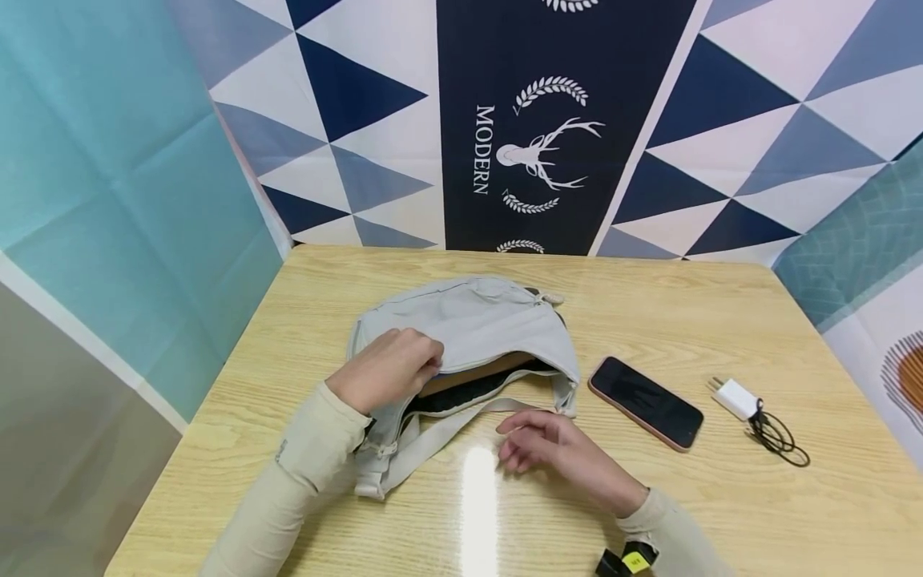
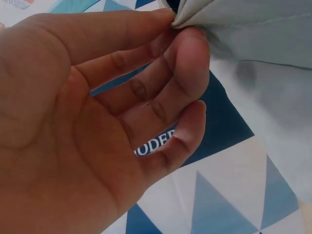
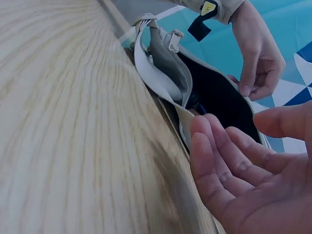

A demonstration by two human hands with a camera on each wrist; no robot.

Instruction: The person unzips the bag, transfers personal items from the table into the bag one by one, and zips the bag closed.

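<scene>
A light grey sling bag (image 1: 476, 316) lies on the table with its zipped mouth gaping toward me. My left hand (image 1: 389, 370) pinches the upper edge of that opening between thumb and fingertips, as the left wrist view also shows. Inside, a tan surface (image 1: 469, 377) and dark lining (image 3: 214, 87) are visible; other contents are too dark to tell. My right hand (image 1: 544, 449) is in front of the bag with fingers loosely bent, nothing held, near the grey strap (image 1: 440, 439). Whether its fingertips touch the strap cannot be told.
A smartphone (image 1: 647, 402) with a dark screen lies right of the bag. Farther right are a white charger plug (image 1: 735, 398) and a coiled black cable (image 1: 777, 437). Patterned cloth (image 1: 382, 184) hangs behind the wooden table (image 1: 721, 320).
</scene>
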